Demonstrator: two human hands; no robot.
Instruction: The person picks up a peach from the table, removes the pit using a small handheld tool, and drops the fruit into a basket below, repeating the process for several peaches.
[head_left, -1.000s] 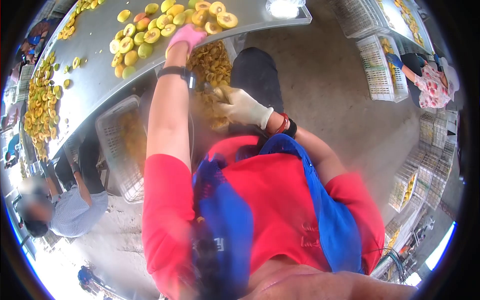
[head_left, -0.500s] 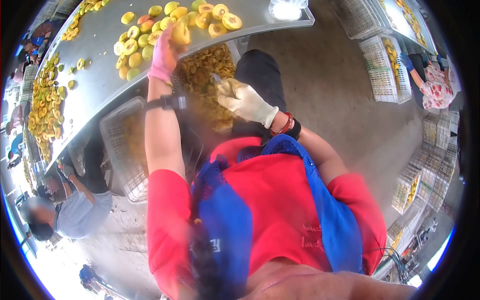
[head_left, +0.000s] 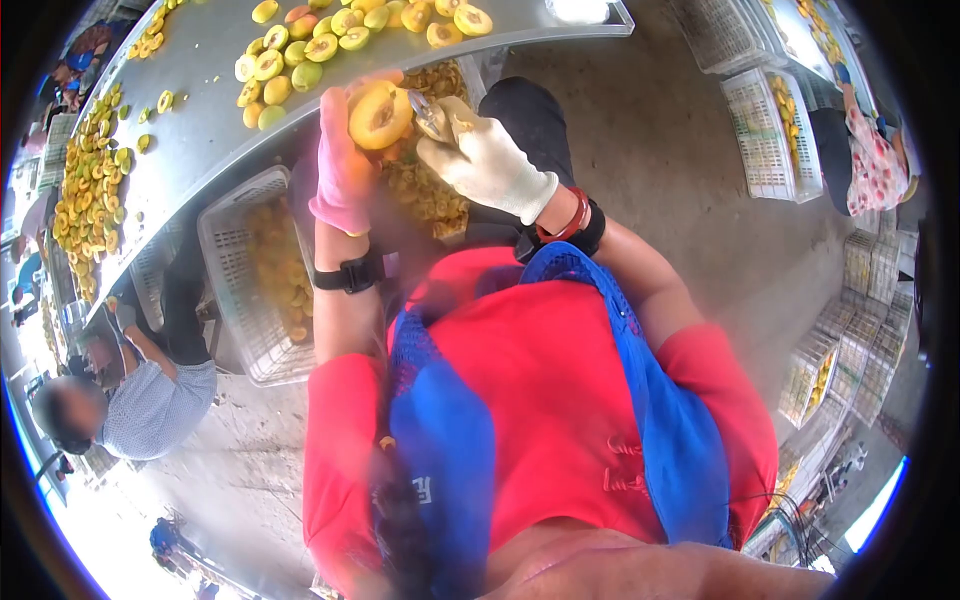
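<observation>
My left hand [head_left: 340, 165], in a pink glove, grips a halved yellow peach [head_left: 380, 114] with its cut face toward me. My right hand [head_left: 490, 165], in a white glove, is closed around a small metal hand tool [head_left: 425, 112], whose tip is right beside the peach half. Both hands are in front of the table edge, over a container of yellow-brown fruit scraps [head_left: 435, 205]. More peach halves [head_left: 320, 47] lie in a group on the metal table [head_left: 210, 110], just beyond my left hand.
A white plastic crate [head_left: 265, 365] with fruit stands below the table at left. A larger fruit pile [head_left: 90, 220] covers the table's left part. A person [head_left: 160, 410] is at lower left, another [head_left: 870, 165] at right beside a white crate [head_left: 745, 130]. Stacked crates [head_left: 860, 340] stand at right.
My left hand has come back from the fruit group on the table toward my body, bringing the peach half to my right hand. My right hand has risen slightly with the tool.
</observation>
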